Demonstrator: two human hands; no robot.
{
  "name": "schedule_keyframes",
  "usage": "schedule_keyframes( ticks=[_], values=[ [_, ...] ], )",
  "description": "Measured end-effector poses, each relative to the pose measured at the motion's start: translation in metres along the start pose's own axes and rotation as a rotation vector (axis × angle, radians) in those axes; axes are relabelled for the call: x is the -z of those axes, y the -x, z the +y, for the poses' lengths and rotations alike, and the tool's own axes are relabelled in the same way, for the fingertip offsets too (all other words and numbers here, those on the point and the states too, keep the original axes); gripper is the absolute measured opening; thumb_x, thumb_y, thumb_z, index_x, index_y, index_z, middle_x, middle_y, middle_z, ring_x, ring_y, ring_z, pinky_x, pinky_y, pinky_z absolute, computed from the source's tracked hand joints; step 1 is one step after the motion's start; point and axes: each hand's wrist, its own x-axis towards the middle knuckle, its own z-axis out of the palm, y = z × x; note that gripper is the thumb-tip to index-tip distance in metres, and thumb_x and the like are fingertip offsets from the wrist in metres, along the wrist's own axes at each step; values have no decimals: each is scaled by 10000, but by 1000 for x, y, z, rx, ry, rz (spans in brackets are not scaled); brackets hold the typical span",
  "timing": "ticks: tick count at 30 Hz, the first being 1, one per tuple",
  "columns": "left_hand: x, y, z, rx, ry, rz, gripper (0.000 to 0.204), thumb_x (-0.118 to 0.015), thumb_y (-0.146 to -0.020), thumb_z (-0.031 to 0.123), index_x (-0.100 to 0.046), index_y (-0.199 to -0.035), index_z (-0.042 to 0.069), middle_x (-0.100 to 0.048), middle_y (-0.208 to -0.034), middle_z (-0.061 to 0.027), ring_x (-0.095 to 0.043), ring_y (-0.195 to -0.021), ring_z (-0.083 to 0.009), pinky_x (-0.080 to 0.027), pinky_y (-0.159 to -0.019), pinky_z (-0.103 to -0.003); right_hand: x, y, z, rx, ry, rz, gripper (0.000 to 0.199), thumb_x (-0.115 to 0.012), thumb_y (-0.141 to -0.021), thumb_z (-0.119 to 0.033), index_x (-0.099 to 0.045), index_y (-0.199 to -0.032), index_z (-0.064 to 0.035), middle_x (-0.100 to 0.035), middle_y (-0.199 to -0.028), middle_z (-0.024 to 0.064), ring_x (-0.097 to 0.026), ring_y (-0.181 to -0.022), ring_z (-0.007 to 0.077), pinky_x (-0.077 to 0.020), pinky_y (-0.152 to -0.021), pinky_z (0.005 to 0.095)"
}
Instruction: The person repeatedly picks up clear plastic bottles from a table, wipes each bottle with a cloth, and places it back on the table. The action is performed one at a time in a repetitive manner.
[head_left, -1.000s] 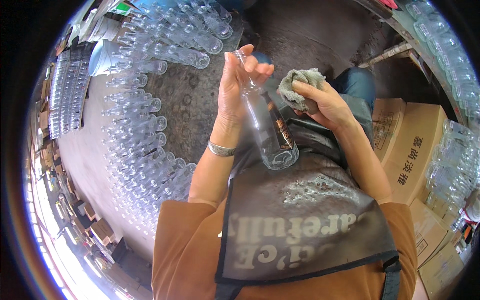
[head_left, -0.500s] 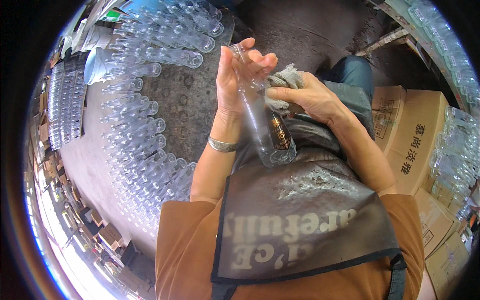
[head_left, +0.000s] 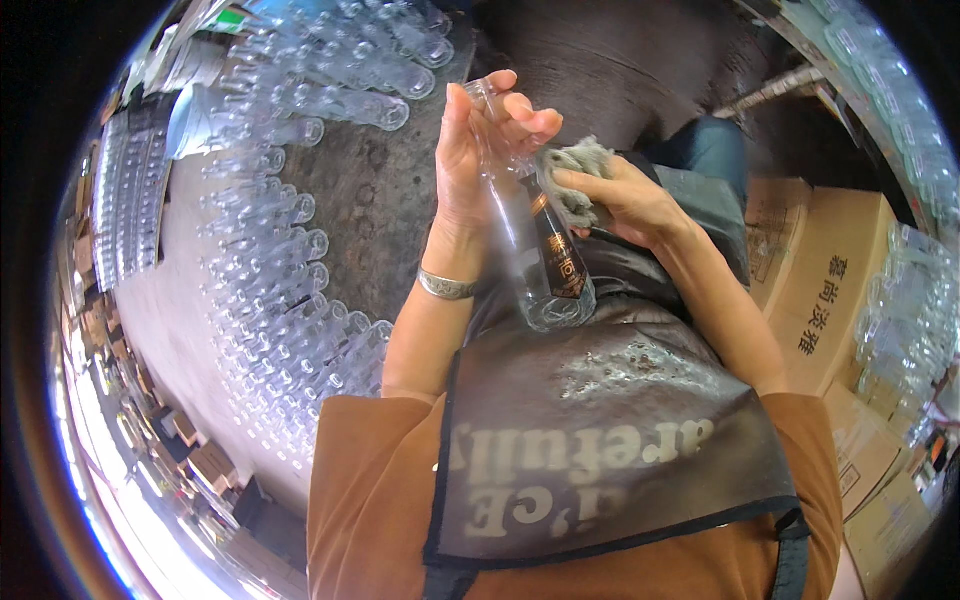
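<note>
My left hand (head_left: 478, 150) grips the neck end of a clear glass bottle (head_left: 530, 235) with a dark label, its base pointing toward my lap. My right hand (head_left: 622, 200) holds a grey rag (head_left: 578, 170) and presses it against the side of the bottle near the label. A metal bangle (head_left: 446, 287) sits on my left wrist. Both hands are held above a dark apron (head_left: 610, 430) that covers my lap.
Several clear glass bottles (head_left: 290, 290) lie in rows on the grey floor to my left, more at the top (head_left: 370, 60). Brown cardboard boxes (head_left: 830, 270) stand on the right, with more bottles (head_left: 910, 320) beside them.
My right hand with the rag has moved left from beside the bottle onto its side. The bottle has tilted a little and my left hand has shifted along its neck.
</note>
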Motion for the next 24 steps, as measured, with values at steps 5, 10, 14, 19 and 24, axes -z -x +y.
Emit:
schedule_keyframes(
  ticks=[5,10,14,19,24],
  values=[
    [20,28,72,-360,-205,134,426,-437,-950,406,-489,-1111,15,-585,-765,-57,-610,-767,-241,-484,-838,-398,30,-1,13,81,-87,122,247,-526,-927,-288,-541,-1029,-63,-650,-899,85,-552,-620,92,-441,-491,214],
    [81,95,154,-711,-619,515,194,-545,-922,162,-543,-1048,15,-580,-842,-49,-602,-812,-228,-466,-859,-392,82,6,16,2,-136,458,231,-555,-912,-273,-531,-1051,-90,-632,-868,76,-531,-602,114,-416,-497,227],
    [165,116,184,-854,-797,800,151,-627,-862,92,-572,-984,22,-581,-801,-39,-572,-770,-129,-445,-754,-252,115,12,20,21,-149,566,192,-583,-898,-270,-574,-993,-103,-632,-853,59,-539,-602,105,-420,-484,213],
    [253,119,234,-939,-1083,1086,186,-682,-822,132,-577,-913,8,-554,-835,-25,-483,-759,-86,-401,-705,-230,125,9,18,1,-136,651,183,-587,-896,-272,-592,-979,-109,-637,-843,46,-554,-610,92,-424,-477,200],
    [289,117,263,-933,-1332,1246,211,-679,-813,155,-576,-907,-3,-575,-855,-58,-510,-788,-126,-423,-739,-269,116,-6,19,-32,-99,639,209,-582,-900,-283,-579,-1002,-101,-634,-847,47,-535,-611,90,-416,-489,213]
  ],
)
